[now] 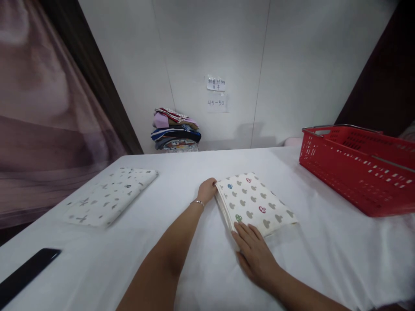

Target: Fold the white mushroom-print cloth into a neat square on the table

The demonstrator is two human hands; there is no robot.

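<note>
A folded white cloth (254, 202) with grey, pink, green and blue mushroom-like prints lies in layers on the white-covered table. My left hand (207, 190), with a thin bracelet at its wrist, is closed on the cloth's far left corner; its fingertips are partly hidden. At the near left corner my right hand (254, 255) rests with its fingers stretched out over the cloth's edge, the thumb lower down. Further left lies a second folded white cloth (113, 196) with small grey prints, apart from both hands.
A red plastic basket (353, 170) with metal handles stands at the right. A pile of folded fabrics (177, 131) sits beyond the far edge, below paper signs (216, 103) on the wall. A black flat object (27, 274) lies at the near left, and a curtain (48, 121) hangs at the left.
</note>
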